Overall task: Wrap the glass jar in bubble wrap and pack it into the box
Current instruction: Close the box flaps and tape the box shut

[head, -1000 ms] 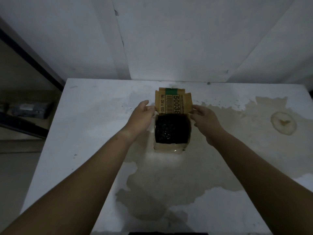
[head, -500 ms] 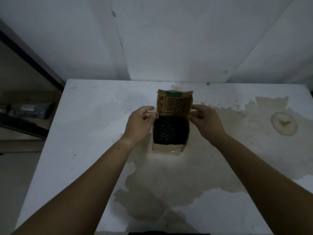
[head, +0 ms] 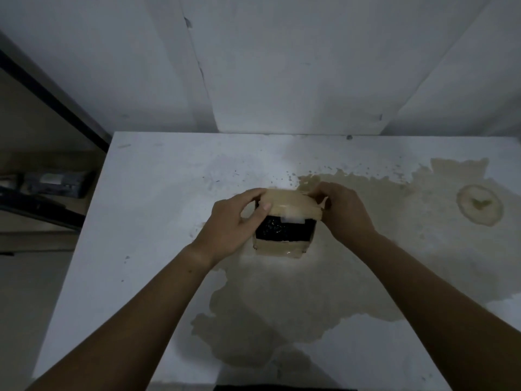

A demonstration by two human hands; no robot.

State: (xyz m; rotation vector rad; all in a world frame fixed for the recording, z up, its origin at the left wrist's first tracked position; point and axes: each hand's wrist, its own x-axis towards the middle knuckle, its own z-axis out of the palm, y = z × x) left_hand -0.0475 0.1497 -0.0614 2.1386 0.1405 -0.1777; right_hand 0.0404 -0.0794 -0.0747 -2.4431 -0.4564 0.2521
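Note:
A small cardboard box (head: 282, 248) stands in the middle of the white table (head: 158, 193). Its back flap (head: 290, 204) is folded forward and covers the far half of the opening. Dark bubble wrap (head: 284, 231) shows in the uncovered near half; the jar itself is hidden inside it. My left hand (head: 234, 224) grips the flap's left edge, thumb on top. At the flap's right edge my right hand (head: 344, 213) pinches the cardboard.
The tabletop has large worn brown patches (head: 310, 292) where paint has peeled, and a round stain (head: 479, 204) at the right. White wall panels (head: 282, 66) rise behind the table. A dark shelf with a grey object (head: 56, 183) sits to the left, beyond the table edge.
The back flap stood upright with its printed side facing me; both hands have pulled it forward and down over the opening, hiding half the bubble wrap.

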